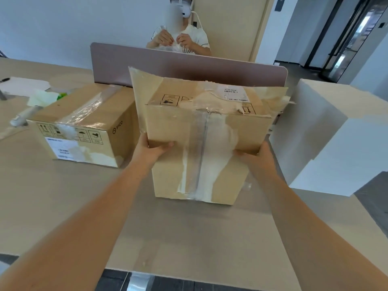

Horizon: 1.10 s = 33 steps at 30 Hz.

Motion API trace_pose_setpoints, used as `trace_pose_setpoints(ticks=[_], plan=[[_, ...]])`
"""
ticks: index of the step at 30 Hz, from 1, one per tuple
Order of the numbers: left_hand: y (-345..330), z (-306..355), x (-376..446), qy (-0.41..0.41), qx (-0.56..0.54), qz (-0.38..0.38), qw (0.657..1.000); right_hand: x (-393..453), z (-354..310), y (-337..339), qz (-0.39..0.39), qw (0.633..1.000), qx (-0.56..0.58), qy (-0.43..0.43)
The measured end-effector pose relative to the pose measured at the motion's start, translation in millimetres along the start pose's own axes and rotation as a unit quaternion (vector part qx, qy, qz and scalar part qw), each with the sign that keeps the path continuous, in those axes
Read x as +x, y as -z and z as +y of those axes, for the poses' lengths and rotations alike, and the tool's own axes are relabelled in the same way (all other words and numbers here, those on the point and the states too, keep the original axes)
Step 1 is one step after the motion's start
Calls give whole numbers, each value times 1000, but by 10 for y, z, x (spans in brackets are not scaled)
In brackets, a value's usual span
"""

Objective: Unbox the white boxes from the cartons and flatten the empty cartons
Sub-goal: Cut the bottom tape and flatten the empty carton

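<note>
A brown carton (205, 131) with torn tape and opened flaps stands tilted in the middle of the table. My left hand (152, 149) grips its near left edge, fingers curled over the cardboard. At the near right edge my right hand (255, 153) grips the same carton. A second carton (84, 124), taped closed, lies to the left on the table. Two white boxes (336, 135) are stacked at the right edge of the table. What is inside the held carton is hidden.
A mauve desk divider (117, 64) runs behind the cartons. Beyond it a person handles clear plastic (172, 46). Papers and a pen (23, 85) lie at the far left. The table's front edge (168, 271) is near me.
</note>
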State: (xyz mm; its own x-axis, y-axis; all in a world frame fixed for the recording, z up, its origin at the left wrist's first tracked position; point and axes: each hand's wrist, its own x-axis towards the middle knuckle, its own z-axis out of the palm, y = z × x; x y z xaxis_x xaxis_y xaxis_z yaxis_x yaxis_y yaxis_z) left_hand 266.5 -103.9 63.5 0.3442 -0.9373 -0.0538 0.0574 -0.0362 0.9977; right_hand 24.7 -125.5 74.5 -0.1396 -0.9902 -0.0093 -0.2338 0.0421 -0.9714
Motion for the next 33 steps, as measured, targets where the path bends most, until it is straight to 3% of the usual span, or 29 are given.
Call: trace_pose_setpoints(ticks=[9, 16, 21, 23, 28, 33], plan=[[-80, -316, 4, 7, 23, 49, 998, 69, 470, -146, 16, 999, 3, -35], [-177, 88, -15, -33, 60, 90, 994, 94, 56, -95, 65, 998, -6, 15], [-219, 501, 78, -45, 101, 68, 992, 212, -461, 3, 87, 980, -152, 99], [-242, 635, 113, -51, 157, 61, 984, 278, -643, 25, 64, 967, -220, 107], [-291, 733, 251, 13, 297, 5, 955, 494, -751, 16, -44, 939, -342, 3], [-358, 614, 408, 41, 370, -17, 928, 635, -586, -78, -55, 924, -379, 2]])
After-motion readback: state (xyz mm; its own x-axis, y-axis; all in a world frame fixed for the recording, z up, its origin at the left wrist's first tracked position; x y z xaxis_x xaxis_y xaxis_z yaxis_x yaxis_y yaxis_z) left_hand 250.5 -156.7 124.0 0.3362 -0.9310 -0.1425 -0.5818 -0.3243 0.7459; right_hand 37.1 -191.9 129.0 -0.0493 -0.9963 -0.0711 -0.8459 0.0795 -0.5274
